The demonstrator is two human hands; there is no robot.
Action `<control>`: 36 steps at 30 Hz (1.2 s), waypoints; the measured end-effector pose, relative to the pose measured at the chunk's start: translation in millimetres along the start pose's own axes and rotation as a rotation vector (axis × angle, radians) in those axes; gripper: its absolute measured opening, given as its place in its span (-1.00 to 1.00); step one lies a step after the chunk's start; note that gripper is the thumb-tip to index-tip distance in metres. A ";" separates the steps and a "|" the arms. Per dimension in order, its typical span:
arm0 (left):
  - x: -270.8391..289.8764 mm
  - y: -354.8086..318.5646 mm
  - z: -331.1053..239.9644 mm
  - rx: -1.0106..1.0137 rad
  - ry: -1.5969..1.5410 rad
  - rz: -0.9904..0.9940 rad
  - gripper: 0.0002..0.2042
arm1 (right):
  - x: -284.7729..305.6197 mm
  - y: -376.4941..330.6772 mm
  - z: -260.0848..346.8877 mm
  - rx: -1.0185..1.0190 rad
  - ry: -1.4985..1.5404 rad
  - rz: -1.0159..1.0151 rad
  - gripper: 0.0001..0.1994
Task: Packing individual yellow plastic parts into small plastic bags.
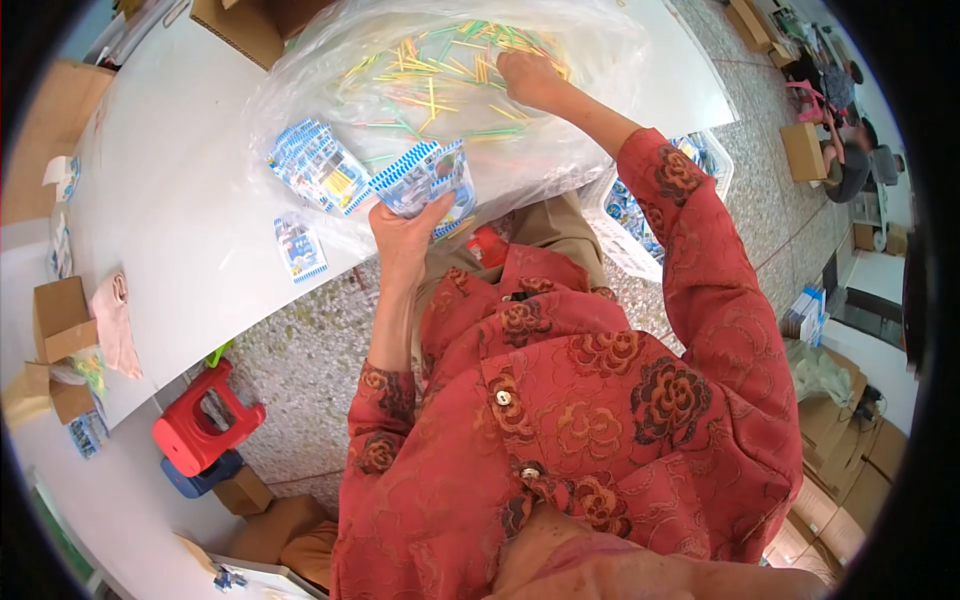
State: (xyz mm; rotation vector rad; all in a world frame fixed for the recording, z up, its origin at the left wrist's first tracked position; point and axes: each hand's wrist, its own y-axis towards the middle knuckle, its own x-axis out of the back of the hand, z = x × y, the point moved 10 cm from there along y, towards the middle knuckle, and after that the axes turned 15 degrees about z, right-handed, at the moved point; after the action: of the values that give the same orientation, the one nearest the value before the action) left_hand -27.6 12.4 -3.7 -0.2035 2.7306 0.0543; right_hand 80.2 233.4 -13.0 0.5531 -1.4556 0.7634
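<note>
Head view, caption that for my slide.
Left hand gripping blue-and-white packets, right hand among thin multicoloured sticks spread on clear plastic.

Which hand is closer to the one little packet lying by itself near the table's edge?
Left. The left hand is just to the right of that packet, holding a stack of packets. The right hand is farther away, over at the colourful sticks.

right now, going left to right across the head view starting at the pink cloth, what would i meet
pink cloth → red stool → lone blue-and-white packet → left hand → right hand → white basket → upright cardboard box
</note>
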 end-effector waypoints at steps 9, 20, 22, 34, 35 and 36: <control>-0.9 2.4 2.1 0.012 0.041 0.011 -0.70 | -18.1 -9.6 -19.6 0.022 0.063 0.019 -0.87; -13.4 4.2 2.9 0.036 0.090 0.023 -0.71 | -20.7 -22.9 14.7 0.024 -0.330 -0.110 -0.81; -12.6 3.3 0.6 0.029 0.092 0.014 -0.71 | -15.3 -28.5 6.2 0.018 -0.260 -0.170 -0.81; -17.0 5.2 3.9 0.035 0.075 0.038 -0.66 | -39.5 -31.0 -66.7 -0.032 1.520 -0.226 -0.86; -18.1 5.2 3.3 0.036 0.078 0.038 -0.67 | -42.6 -30.5 -64.3 0.003 1.653 -0.207 -0.86; -18.9 5.4 2.7 0.037 0.080 0.038 -0.68 | -42.3 -31.8 -64.1 0.005 1.653 -0.211 -0.86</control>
State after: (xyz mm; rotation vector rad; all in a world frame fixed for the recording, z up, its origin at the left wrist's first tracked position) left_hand -10.2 20.4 1.4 -0.1456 2.8130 0.0066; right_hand 148.4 255.0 -55.2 -0.0444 0.1396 0.7054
